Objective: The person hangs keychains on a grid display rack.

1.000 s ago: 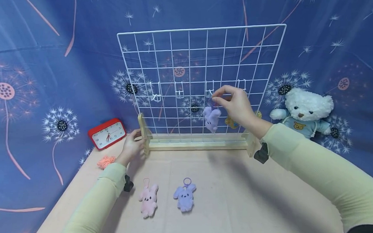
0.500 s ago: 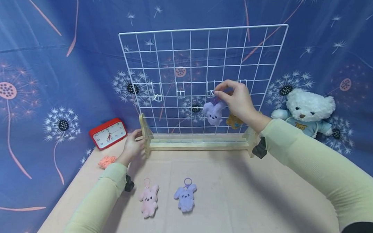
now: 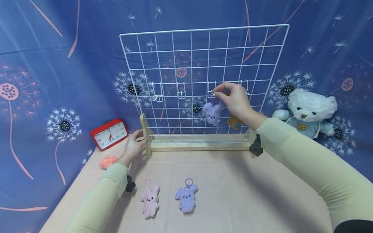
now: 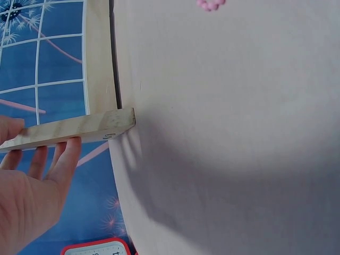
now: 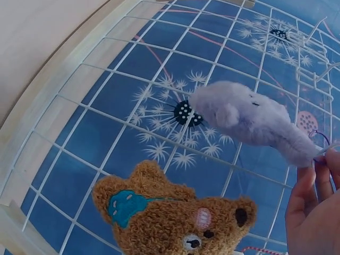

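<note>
My right hand (image 3: 235,100) pinches the purple ring of a lavender plush bunny keychain (image 3: 213,114) in front of the white wire grid (image 3: 190,30). Its fingertips are close to a white hook (image 3: 210,93), and the bunny hangs below them. Whether the ring is on the hook is hard to tell. In the right wrist view the bunny (image 5: 244,114) lies across the grid, its ring (image 5: 320,137) at my fingers. My left hand (image 3: 133,147) grips the wooden end support (image 4: 74,129) of the grid stand, thumb on one side and fingers on the other.
A brown bear plush (image 5: 170,226) hangs on the grid beside my right hand. More hooks (image 3: 181,94) hang to the left. A pink bunny (image 3: 150,202) and another lavender bunny (image 3: 187,200) lie on the table. Around are a red clock (image 3: 109,134), orange yarn (image 3: 107,162) and a white teddy (image 3: 311,109).
The lavender bunny has shifted slightly and turned more face-on while my right hand stays near the hook. My left hand holds its place on the stand.
</note>
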The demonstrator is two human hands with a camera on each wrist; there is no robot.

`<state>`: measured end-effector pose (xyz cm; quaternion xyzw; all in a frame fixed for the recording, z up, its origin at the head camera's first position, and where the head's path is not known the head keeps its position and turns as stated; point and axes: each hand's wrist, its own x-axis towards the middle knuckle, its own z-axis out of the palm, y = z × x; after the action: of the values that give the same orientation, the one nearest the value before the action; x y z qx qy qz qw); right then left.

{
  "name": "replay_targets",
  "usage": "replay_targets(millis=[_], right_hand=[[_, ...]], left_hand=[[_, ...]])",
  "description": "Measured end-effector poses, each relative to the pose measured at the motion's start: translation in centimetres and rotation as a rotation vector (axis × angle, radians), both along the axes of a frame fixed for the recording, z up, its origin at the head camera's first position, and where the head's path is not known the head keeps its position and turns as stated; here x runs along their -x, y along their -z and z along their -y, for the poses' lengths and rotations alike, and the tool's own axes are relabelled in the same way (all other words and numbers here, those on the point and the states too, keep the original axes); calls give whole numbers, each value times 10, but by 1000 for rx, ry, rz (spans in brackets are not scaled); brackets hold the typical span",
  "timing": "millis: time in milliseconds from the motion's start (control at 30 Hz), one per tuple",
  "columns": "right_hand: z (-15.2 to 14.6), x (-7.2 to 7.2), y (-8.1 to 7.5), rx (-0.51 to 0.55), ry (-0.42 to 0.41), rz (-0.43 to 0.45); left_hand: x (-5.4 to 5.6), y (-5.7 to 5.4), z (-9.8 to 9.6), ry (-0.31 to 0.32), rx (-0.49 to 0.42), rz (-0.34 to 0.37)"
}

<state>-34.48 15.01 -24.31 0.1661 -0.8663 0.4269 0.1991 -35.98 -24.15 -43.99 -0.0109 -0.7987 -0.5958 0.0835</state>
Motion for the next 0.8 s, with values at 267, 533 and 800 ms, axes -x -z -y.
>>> replay_targets(millis=[267,533,800], right_hand=[[4,6,3,-5,45,-36],[8,10,6,-11,106,-104],[10,10,7,-27,124,-151]], left_hand=[[-1,-2,-1,8,-17,-7],[-2,-3,-2,7,-26,13],[-3,-3,-2,10,-27,22]])
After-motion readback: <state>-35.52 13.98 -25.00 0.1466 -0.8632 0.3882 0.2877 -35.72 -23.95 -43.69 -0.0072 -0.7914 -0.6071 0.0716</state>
